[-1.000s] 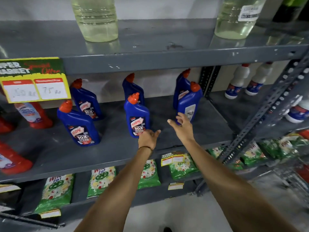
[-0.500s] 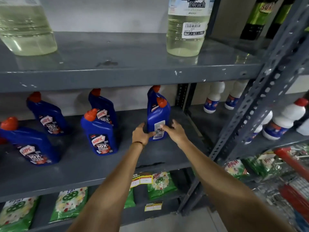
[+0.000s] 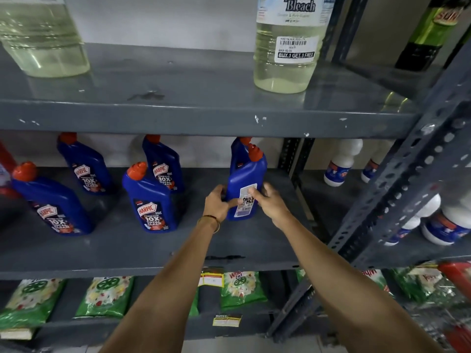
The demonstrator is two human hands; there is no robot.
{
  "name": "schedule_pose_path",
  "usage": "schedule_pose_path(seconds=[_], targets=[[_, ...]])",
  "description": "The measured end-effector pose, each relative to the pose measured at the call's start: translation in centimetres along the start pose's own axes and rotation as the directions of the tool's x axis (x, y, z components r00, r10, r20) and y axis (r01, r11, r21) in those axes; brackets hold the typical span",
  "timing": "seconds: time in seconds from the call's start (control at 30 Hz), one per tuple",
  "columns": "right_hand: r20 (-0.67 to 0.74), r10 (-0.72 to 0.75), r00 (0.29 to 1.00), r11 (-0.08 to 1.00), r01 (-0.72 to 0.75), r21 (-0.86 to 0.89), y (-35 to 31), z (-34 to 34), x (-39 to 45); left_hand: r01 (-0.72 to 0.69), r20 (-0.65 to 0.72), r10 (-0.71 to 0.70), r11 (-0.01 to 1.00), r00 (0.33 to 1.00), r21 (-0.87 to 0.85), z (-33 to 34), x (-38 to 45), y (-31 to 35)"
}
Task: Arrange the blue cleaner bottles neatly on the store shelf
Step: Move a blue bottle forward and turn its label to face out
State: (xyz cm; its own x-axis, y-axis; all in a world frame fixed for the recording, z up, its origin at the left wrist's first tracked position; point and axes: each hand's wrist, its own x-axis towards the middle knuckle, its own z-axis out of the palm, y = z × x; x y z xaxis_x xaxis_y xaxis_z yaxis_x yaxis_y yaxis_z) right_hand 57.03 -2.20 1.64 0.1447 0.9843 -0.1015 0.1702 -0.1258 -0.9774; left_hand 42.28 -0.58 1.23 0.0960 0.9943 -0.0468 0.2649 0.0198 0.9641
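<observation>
Several blue cleaner bottles with orange caps stand on the grey middle shelf (image 3: 127,250). At the right end, a blue bottle (image 3: 246,178) shows its back label towards me. My left hand (image 3: 218,203) grips its left side with the thumb across the front. My right hand (image 3: 270,202) holds its right side, a finger on the label. Another blue bottle (image 3: 238,149) stands close behind it, mostly hidden. To the left, a front bottle (image 3: 150,200) and a back bottle (image 3: 163,164) face forward; further left stand two more, a front one (image 3: 51,202) and a back one (image 3: 84,164).
Clear bleach bottles (image 3: 288,44) stand on the shelf above. White bottles (image 3: 340,161) fill the neighbouring bay beyond a perforated steel upright (image 3: 397,189). Green detergent packs (image 3: 104,296) lie on the shelf below. A red bottle (image 3: 5,164) shows at the far left.
Both hands reached forward from open air and closed on the right-hand front bottle. The view shifted right and closer to the shelf.
</observation>
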Motion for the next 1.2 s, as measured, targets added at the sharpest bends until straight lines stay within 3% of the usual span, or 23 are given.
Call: schedule_pose_path(seconds=[0.17,0.33,0.4,0.47,0.6,0.67,0.73,0.8,0.87,1.0,1.1,1.2], targets=[[0.094,-0.013,0.996,0.998,0.007,0.055,-2.2,0.2,0.1,-0.104,-0.119,0.110,0.993,0.987,0.057,0.6,-0.6,0.5],[-0.052,-0.014,0.999,0.998,0.011,-0.056,-3.2,1.5,-0.5,-0.147,-0.103,0.155,0.986,0.983,0.085,0.5,-1.4,0.1],[-0.069,-0.049,0.996,0.994,0.042,-0.098,-3.2,1.3,-0.8,-0.133,-0.016,0.134,0.991,0.991,0.015,-0.4,-1.5,0.0],[-0.056,-0.089,0.994,0.990,0.082,-0.110,-3.2,0.8,-1.3,-0.051,0.157,0.066,0.994,0.985,-0.094,-1.6,-1.2,0.0],[0.072,-0.143,0.987,0.990,0.144,-0.007,-3.4,0.1,-2.2,0.150,0.548,-0.089,0.986,0.832,-0.067,-3.0,-1.0,0.7],[0.151,-0.156,0.976,0.988,0.154,0.024,-3.9,-0.2,-2.4,0.191,0.650,-0.096,0.979,0.753,-0.077,-3.0,-1.3,1.2],[0.227,-0.148,0.963,0.989,0.143,0.039,-4.3,-0.4,-2.6,0.185,0.676,-0.095,0.981,0.731,-0.063,-2.8,-1.6,1.7],[0.286,-0.131,0.949,0.991,0.121,0.050,-4.6,-0.7,-2.8,0.160,0.648,-0.110,0.987,0.753,-0.019,-2.2,-1.8,1.7],[0.319,-0.114,0.941,0.993,0.102,0.055,-4.6,-1.1,-2.9,0.150,0.561,-0.132,0.989,0.817,0.014,-1.3,-1.9,1.2],[0.255,-0.067,0.965,0.988,0.099,-0.115,-4.9,-0.7,-2.8,0.145,0.210,-0.150,0.989,0.966,0.038,1.1,-2.2,0.4],[0.149,-0.093,0.984,0.975,0.120,-0.186,-4.8,-0.3,-2.7,0.093,0.023,-0.098,0.984,0.995,0.150,2.1,-2.4,0.2],[0.138,-0.106,0.985,0.984,0.124,-0.125,-4.7,-0.7,-2.2,0.063,0.011,-0.067,0.975,0.998,0.214,1.6,-2.0,-0.1]])
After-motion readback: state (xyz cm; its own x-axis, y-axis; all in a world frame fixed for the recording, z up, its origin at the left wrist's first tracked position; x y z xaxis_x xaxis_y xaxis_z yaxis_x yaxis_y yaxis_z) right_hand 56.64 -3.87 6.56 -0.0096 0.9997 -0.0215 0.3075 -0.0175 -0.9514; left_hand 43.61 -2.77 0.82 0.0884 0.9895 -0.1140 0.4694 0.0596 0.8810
